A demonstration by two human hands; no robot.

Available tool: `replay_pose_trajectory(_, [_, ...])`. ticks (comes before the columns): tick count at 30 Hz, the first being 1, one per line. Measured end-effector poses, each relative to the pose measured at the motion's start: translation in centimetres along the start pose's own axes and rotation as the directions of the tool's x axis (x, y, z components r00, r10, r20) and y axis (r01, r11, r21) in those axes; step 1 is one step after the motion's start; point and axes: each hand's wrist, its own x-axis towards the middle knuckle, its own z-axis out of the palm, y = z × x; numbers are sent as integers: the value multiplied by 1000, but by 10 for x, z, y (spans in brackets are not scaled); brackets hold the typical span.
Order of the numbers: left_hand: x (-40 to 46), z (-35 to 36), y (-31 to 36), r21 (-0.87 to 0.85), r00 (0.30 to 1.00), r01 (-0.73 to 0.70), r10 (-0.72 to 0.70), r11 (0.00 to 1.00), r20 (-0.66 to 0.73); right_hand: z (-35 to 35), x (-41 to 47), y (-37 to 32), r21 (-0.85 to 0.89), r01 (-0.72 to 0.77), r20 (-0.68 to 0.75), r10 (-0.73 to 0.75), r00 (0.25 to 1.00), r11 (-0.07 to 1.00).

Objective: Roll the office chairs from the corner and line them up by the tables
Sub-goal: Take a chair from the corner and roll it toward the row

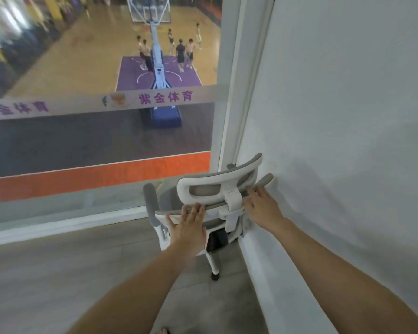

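A white and grey office chair stands in the corner, its back toward me, wedged between the window and the white wall. My left hand lies with straight fingers on the top edge of the backrest, left of the headrest post. My right hand reaches to the right side of the backrest, fingers extended and touching it below the headrest. One caster shows on the floor under the seat. The seat itself is mostly hidden by the backrest.
A large window on the left looks down on a basketball court with several players. The white wall runs along the right, touching the chair's right armrest. Grey floor stretches toward me and to the left.
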Motion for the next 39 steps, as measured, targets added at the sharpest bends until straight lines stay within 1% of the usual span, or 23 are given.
replay_pose_trajectory(2, [-4,5,9,-22,996,85,-85,996,4,0,12,10,-79,34,91,-27,995,996])
replay_pose_trajectory(4, [-6,8,15,-41,988,152,-152,988,7,6,20,14,-119,83,161,-64,985,989])
replay_pose_trajectory(7, [-1,8,20,-28,981,192,-192,981,6,9,22,16,-104,113,148,-97,984,988])
replay_pose_trajectory(10, [-6,11,24,8,976,218,-218,976,14,12,19,19,-120,155,171,-133,976,981])
replay_pose_trajectory(15, [-30,17,21,-13,969,247,-246,969,19,16,3,14,-127,177,194,-151,969,976])
replay_pose_trajectory(20, [-71,28,12,-36,959,284,-284,958,-2,26,-26,-3,-114,215,226,-186,956,970])
replay_pose_trajectory(24, [-120,37,-4,-80,945,326,-327,942,-6,44,-59,-28,-140,272,238,-234,943,952])
replay_pose_trajectory(27, [-165,44,-23,-109,930,365,-368,925,-9,63,-86,-51,-145,316,289,-265,920,938])
replay_pose_trajectory(33, [-270,72,-68,-213,853,507,-522,835,-15,91,-169,-126,-101,429,356,-371,858,897])
replay_pose_trajectory(39, [-385,110,-93,-328,729,636,-683,699,-42,132,-252,-192,-62,566,431,-490,758,822])
